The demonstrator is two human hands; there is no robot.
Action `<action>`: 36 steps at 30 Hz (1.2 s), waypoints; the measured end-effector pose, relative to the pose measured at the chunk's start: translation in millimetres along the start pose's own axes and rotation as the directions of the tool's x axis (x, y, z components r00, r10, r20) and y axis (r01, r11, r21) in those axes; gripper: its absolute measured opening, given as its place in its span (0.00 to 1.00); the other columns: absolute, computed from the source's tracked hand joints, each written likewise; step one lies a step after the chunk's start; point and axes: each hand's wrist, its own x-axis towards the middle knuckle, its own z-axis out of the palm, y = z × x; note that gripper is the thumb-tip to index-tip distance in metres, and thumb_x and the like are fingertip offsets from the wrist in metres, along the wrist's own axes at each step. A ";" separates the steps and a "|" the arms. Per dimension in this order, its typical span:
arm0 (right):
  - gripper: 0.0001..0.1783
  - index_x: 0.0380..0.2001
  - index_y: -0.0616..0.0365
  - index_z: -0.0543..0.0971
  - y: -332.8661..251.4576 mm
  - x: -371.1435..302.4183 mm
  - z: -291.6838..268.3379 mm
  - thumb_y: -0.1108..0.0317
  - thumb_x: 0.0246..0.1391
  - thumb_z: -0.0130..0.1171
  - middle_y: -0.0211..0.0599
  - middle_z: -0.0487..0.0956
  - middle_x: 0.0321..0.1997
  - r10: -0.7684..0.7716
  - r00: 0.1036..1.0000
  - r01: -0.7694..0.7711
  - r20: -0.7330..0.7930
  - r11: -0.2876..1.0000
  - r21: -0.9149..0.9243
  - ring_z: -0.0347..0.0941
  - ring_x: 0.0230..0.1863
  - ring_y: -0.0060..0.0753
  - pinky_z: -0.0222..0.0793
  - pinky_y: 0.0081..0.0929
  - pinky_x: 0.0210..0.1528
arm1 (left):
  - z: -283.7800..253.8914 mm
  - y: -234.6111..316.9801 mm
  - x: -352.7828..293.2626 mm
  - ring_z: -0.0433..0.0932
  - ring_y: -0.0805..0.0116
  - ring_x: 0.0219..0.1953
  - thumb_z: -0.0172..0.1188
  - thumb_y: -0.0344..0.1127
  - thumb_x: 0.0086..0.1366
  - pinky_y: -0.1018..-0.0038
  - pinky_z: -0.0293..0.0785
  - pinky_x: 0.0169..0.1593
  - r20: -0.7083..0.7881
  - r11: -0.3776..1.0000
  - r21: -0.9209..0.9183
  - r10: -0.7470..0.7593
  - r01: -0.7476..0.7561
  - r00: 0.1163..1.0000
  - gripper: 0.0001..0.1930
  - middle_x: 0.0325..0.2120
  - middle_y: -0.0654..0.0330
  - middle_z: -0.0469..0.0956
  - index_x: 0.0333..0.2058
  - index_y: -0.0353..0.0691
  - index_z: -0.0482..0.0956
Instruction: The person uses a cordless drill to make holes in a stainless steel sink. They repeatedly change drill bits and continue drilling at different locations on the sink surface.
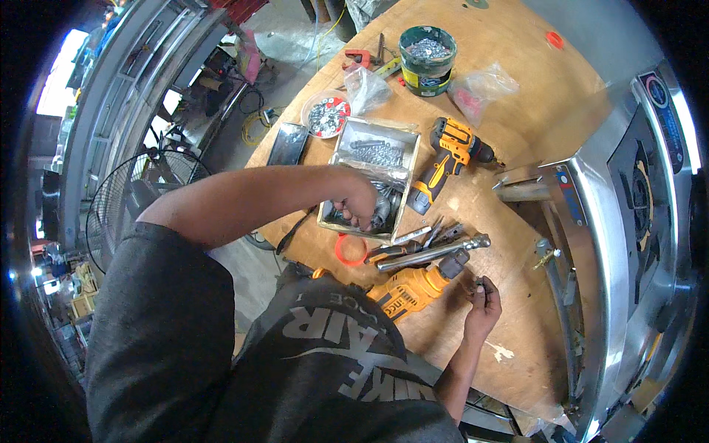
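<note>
My left arm reaches across to a divided metal box of loose hardware. My left hand is down in its nearer compartment, fingers curled; what they grip, if anything, is hidden. Metal parts lie beside the hand, and the farther compartment holds a heap of small screws or bolts. To the right, my right hand is raised over the table, its thumb and fingers closed on a small dark metal piece, too small to name exactly. An orange power tool lies just left of that hand.
On the wooden table are an orange cordless drill, a steel tube, pliers, a red ring, a tub of washers, a green bucket and a phone. A steel stove stands right.
</note>
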 end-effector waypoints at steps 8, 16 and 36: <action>0.15 0.51 0.66 0.75 1.6 2.1 -8.1 0.72 0.62 0.53 0.38 0.79 0.46 -0.012 1.000 0.012 0.000 0.999 -0.042 0.76 0.42 0.26 0.75 0.23 0.38 | -5.2 1.7 -9.8 0.68 0.78 0.25 0.67 0.46 0.56 0.75 0.66 0.32 0.183 0.953 -0.291 -0.030 0.084 0.983 0.10 0.26 0.74 0.75 0.31 0.50 0.80; 0.15 0.50 0.64 0.75 -2.9 2.2 2.3 0.72 0.62 0.54 0.37 0.79 0.44 -0.007 1.000 0.008 0.024 1.000 -0.024 0.76 0.41 0.25 0.74 0.21 0.37 | -0.3 -6.3 -19.9 0.69 0.76 0.23 0.68 0.45 0.56 0.77 0.65 0.26 0.144 0.863 -0.500 0.004 0.069 0.990 0.11 0.23 0.69 0.74 0.28 0.44 0.80; 0.15 0.51 0.64 0.75 -6.6 1.2 4.2 0.71 0.62 0.53 0.36 0.79 0.44 0.006 0.999 -0.002 0.047 0.997 -0.077 0.76 0.43 0.26 0.74 0.21 0.38 | 6.8 -15.5 -13.6 0.69 0.75 0.23 0.69 0.47 0.56 0.74 0.65 0.29 0.222 0.737 -0.668 0.074 0.096 0.972 0.12 0.21 0.69 0.73 0.27 0.47 0.78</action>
